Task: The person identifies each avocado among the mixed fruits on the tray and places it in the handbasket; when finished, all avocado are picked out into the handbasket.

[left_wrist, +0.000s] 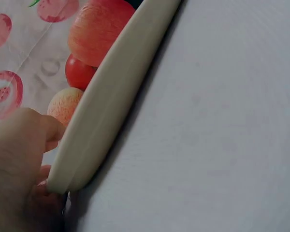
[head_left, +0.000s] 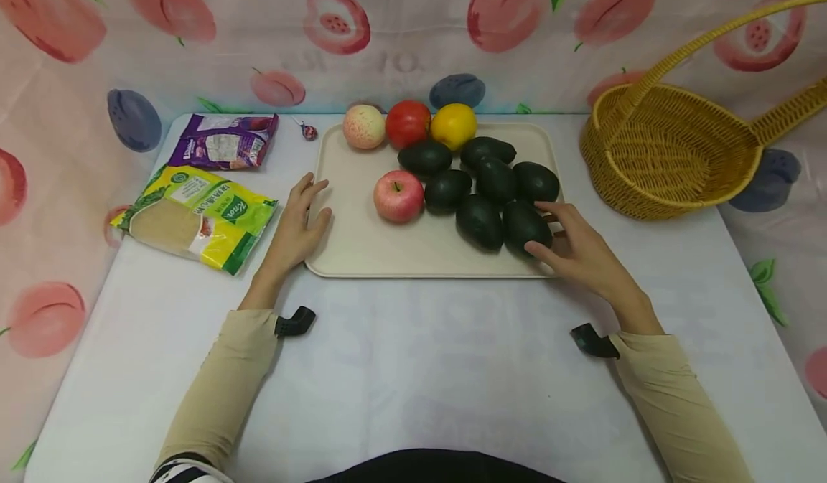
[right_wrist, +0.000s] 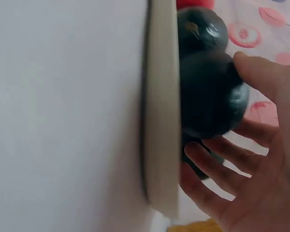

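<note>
On a cream tray [head_left: 388, 260] lie several dark green avocados, bunched toward its right side. My right hand [head_left: 584, 253] is at the front right avocado [head_left: 525, 226], thumb on its near side and fingers round its far side. In the right wrist view the thumb touches this avocado [right_wrist: 212, 96], with the fingers spread beneath it. My left hand [head_left: 300, 221] rests against the tray's left rim, fingers relaxed and apart. A pink-red apple [head_left: 398, 197] sits left of the avocados. Behind them stand a speckled peach [head_left: 364, 126], a red round fruit [head_left: 408, 124] and a lemon [head_left: 454, 126].
A yellow woven basket [head_left: 672, 153] with a tall handle stands right of the tray. To the left lie a purple snack packet [head_left: 222, 142] and a yellow-green Knorr bag [head_left: 197, 217]. A small wrapped lollipop [head_left: 309, 132] is near the tray's back left corner.
</note>
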### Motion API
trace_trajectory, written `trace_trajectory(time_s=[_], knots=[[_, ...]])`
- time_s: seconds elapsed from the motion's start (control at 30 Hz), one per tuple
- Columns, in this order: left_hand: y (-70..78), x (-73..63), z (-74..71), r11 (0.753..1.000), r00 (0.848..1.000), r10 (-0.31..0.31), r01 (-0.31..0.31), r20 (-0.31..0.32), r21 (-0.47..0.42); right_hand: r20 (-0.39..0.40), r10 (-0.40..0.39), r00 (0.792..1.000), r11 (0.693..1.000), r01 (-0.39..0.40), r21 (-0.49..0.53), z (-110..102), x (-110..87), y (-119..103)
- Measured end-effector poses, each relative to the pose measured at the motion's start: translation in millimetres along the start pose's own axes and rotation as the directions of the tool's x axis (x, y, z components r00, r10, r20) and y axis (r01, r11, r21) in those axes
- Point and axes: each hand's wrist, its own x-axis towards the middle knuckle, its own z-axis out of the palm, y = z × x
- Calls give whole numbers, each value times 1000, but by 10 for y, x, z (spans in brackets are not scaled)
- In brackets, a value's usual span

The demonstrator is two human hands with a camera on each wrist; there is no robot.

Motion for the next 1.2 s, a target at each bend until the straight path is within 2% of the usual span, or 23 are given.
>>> trace_trajectory(time_s=[0.17,0.47,0.7,1.0,1.2], knots=[[-15,-10,12,999,1000,-1,1,-2,37,23,46,999,999,-47,27,76,9,-38],[-22,-6,15,997,1000,-3,5,-22,71,-38,-9,999,1000,9,19,18,14,-86],[-3,-33,-1,997,999,-6,9,-40,80,-122,-38,992,999,40,12,-137,14,-92],[-14,-30,4,996,998,5,0,-57,86,-222,-23,975,1000,26,9,-446,17,-51],[-10,-38,2,996,998,14,-8,-63,90,-299,34,954,999,-30,19,-675,-11,35]])
